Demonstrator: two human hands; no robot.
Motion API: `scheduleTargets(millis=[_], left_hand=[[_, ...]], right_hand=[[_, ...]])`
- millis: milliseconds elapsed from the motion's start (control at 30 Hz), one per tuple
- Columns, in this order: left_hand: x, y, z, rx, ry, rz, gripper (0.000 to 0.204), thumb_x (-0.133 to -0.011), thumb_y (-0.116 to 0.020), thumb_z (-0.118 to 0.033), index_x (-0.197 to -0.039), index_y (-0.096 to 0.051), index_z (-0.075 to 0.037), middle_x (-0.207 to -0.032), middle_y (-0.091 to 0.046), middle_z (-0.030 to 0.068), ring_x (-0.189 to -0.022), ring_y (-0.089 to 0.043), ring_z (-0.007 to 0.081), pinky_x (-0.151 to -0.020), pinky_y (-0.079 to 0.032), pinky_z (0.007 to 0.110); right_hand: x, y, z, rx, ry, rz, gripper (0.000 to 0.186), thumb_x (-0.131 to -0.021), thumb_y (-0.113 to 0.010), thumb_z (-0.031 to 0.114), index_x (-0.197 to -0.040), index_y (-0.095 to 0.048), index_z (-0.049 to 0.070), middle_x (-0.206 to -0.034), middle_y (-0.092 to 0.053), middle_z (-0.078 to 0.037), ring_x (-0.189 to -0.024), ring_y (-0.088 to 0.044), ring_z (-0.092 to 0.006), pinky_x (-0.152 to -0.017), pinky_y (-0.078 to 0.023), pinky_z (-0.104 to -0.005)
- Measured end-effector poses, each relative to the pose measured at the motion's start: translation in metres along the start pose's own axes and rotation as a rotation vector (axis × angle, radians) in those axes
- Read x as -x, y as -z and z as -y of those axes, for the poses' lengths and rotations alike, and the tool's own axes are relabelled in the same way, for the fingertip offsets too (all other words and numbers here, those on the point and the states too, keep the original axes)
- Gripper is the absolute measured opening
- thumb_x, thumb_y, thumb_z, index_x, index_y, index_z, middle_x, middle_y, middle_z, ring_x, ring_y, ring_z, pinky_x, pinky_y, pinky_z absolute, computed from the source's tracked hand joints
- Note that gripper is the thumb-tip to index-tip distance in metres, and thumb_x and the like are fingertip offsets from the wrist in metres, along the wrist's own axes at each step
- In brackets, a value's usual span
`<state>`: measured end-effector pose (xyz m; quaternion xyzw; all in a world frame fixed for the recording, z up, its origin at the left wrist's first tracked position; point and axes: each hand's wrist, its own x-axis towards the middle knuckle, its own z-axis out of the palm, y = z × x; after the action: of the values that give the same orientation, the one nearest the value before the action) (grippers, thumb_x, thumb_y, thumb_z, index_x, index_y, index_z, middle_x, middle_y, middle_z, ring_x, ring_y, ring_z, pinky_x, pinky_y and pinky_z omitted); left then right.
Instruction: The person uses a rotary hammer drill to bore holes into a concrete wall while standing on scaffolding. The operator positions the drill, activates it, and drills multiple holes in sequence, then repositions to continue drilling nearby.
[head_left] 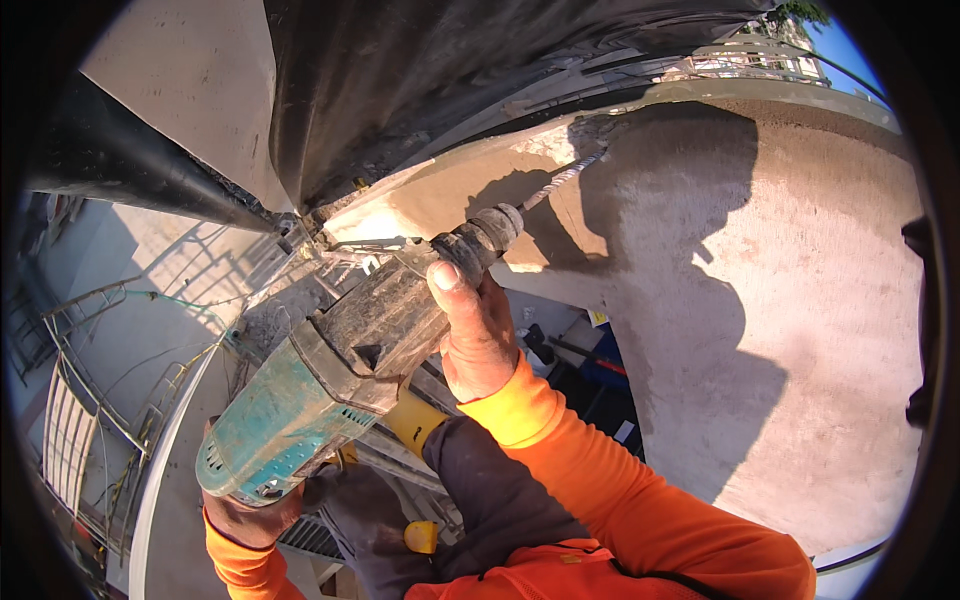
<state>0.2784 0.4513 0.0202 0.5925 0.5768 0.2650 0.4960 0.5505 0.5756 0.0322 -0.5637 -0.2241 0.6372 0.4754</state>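
A pale, sunlit wall (830, 330) fills my right side, a dark shadow (690, 250) across it. Black sheeting (400, 80) closes off the space ahead; metal frames (90, 390) stand to the left. The teal drill (365, 325) slants before me, right hand (478, 335) clenched near its collar, left hand (250, 517) gripping its rear. Whether the bit (563, 181) touches the wall, I can't tell.

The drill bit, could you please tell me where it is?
In the head view, the drill bit sits upper right of centre, at the front of the drill, beyond the right hand.
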Motion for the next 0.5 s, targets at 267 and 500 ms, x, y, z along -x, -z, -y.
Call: scheduleTargets(millis=[267,500], left_hand=[[0.021,0.0,0.021,-0.182,0.081,0.125,0.055,-0.091,-0.074,-0.018,-0.145,-0.063,-0.02,-0.137,-0.071,0.0043,-0.124,-0.068,0.0261,-0.118,-0.042,0.047],[0.044,0.003,0.041,-0.254,0.093,0.159,0.049,-0.094,-0.07,-0.029,-0.142,-0.066,-0.02,-0.14,-0.069,0.0062,-0.128,-0.066,0.0325,-0.118,-0.041,0.053]], right_hand=[[0.004,0.002,-0.003,0.038,-0.006,0.022,0.063,-0.093,-0.082,0.036,-0.14,-0.055,0.003,-0.128,-0.062,-0.005,-0.114,-0.058,-0.0134,-0.103,-0.046,-0.0317],[0.017,-0.004,-0.007,0.105,-0.01,0.049,0.065,-0.095,-0.081,0.031,-0.143,-0.05,0.001,-0.13,-0.061,-0.006,-0.117,-0.058,-0.014,-0.104,-0.047,-0.0322]])
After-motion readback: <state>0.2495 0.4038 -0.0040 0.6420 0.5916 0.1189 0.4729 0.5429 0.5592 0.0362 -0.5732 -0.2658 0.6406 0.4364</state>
